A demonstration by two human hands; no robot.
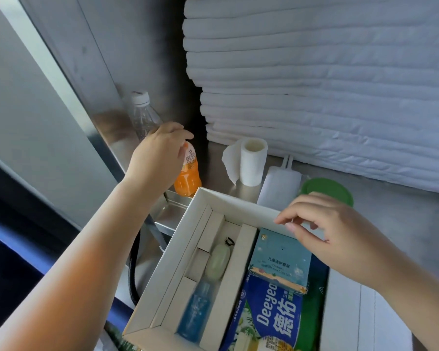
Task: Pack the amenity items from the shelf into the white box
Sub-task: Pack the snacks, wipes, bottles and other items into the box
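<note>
Stainless steel shelving [380, 203] runs under everything, and a tall stack of folded white towels [314, 72] fills the space behind the white box [228, 201]. The box sits nearest you, tilted on a diagonal, with cardboard dividers splitting its left side into narrow channels.

Inside the box, a blue bottle [195, 310] lies in the near end of one channel and a pale green oval item [217, 259] with a small black loop lies just beyond it in the same channel. In the box's right part, a teal carton [281, 259] rests partly on top of a blue printed pack [271, 320].

Your left hand [157, 153] is stretched out past the box's far left corner. Its fingers are bent down over the top of the orange drink bottle [188, 181], whose cap is hidden under your palm. The bottle stands upright just beyond that corner. A clear water bottle [143, 115] stands farther back on the same side.

Your right hand [332, 231] hangs above the box's far right wall with the fingers loosely curled and nothing held. I cannot tell whether the fingertips meet the rim.

Beyond the box's far wall stand a paper roll [252, 163] with a loose sheet, a flat white plastic piece [280, 186] and a green lid [325, 190]. A black hose [133, 269] hangs to the box's left.
</note>
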